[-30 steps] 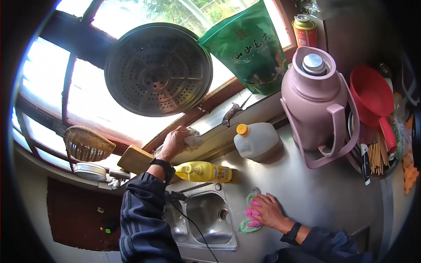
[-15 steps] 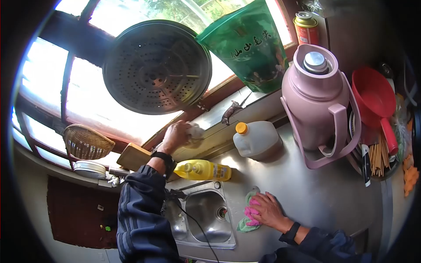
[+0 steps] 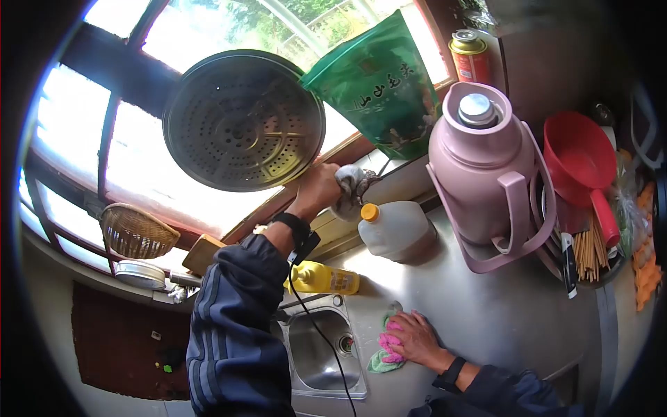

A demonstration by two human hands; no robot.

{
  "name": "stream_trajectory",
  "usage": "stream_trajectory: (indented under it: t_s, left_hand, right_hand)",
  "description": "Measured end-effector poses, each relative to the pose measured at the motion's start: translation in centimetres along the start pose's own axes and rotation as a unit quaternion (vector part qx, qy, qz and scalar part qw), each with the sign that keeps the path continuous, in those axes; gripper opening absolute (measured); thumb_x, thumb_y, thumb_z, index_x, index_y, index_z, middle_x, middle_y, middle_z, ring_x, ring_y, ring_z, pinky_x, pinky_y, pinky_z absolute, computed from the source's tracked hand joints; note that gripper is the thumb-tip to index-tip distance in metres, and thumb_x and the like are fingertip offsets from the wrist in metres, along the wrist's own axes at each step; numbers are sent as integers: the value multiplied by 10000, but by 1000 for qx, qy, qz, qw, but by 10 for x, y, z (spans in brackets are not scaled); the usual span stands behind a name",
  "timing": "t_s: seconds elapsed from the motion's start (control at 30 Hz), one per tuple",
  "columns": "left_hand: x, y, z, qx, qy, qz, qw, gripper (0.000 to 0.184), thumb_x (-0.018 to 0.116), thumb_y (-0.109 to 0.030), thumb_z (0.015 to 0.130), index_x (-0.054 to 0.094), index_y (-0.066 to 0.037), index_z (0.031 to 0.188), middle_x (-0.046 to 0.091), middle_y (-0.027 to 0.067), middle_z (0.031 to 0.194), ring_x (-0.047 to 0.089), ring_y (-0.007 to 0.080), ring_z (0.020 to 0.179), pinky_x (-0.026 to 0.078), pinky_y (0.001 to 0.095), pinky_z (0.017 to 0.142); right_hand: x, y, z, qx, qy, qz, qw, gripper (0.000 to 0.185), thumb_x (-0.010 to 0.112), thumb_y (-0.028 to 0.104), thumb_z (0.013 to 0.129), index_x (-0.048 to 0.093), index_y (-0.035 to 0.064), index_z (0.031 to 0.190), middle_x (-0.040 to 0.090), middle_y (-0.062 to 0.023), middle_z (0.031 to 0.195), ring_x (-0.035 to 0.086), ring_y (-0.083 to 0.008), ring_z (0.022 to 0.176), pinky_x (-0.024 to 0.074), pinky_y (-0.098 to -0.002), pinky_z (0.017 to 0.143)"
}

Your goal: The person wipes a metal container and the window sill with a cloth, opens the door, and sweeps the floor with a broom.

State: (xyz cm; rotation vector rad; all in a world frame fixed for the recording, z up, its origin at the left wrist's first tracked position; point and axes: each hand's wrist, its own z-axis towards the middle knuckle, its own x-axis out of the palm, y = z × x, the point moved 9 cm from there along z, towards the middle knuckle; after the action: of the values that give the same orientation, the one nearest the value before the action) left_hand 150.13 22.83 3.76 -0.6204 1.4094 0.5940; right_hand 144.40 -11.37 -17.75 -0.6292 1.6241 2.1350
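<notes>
At the window sill, my left hand [image 3: 318,189] is closed on a whitish-grey rag [image 3: 345,201]. A small dark, crumpled item on the sill is at the rag, partly hidden by it. My right hand [image 3: 415,339] presses a pink cloth [image 3: 390,342] onto the steel counter, its fingers bent over it. Beneath and beside the pink cloth lies a pale green cloth [image 3: 381,363]. Close to my left hand leans a round perforated steamer tray [image 3: 243,118]. A translucent jug with an orange cap [image 3: 394,236] stands just below the rag.
A yellow bottle [image 3: 323,279] lies behind the sink [image 3: 323,351]. A dark cord runs down across the sink. On the right stand a pink thermos [image 3: 483,181], a red dipper [image 3: 578,156] and a knife [image 3: 568,267]. A green bag [image 3: 382,90] leans at the window, near a red can [image 3: 471,59].
My left hand has moved right along the sill with the rag, reaching the small dark item. My right hand stays on the pink cloth. The view has shifted slightly.
</notes>
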Motion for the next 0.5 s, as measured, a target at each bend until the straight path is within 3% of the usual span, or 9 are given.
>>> stream_trajectory:
  t_s: [0.1,0.17,0.23,0.27,0.37,0.5]
  left_hand:
    - [9,-40,27,88,9,74,993,152,682,-124,727,729,-39,844,708,206,847,706,365,851,562,450,775]
    - [14,-35,36,76,53,76,993,171,670,-87,740,732,-56,897,696,214,829,699,378,822,550,452,769]
    - [9,-36,21,106,19,113,988,187,671,-87,741,731,-69,916,693,207,855,701,374,837,554,455,783]
    - [8,-25,14,103,-6,99,990,195,681,-99,734,730,-77,921,697,191,882,703,371,842,558,459,787]
    - [7,11,-7,45,57,152,986,150,682,-164,733,737,-80,844,708,192,831,707,345,819,568,449,739]
    - [0,2,-5,68,32,130,989,159,683,-158,726,742,-69,844,720,177,845,717,333,837,575,435,749]
  right_hand:
    - [1,0,-1,5,-2,-6,1000,338,702,308,835,713,139,1127,565,-95,1328,447,-296,1351,294,-530,1152]
    - [1,0,-4,9,-3,2,1000,334,700,307,837,713,141,1127,565,-93,1331,446,-296,1354,292,-529,1153]
    - [-1,-1,1,9,-3,1,1000,334,699,309,840,712,142,1128,566,-91,1333,446,-297,1355,291,-527,1155]
    - [-1,0,0,12,0,-2,1000,335,698,310,841,711,142,1130,567,-90,1334,447,-297,1355,291,-525,1156]
    - [-1,-1,-3,19,-3,1,1000,340,699,313,841,709,142,1134,570,-89,1330,448,-297,1355,293,-526,1156]
    - [-2,0,-1,17,3,3,1000,337,700,315,839,712,145,1130,572,-93,1329,448,-298,1357,294,-532,1154]
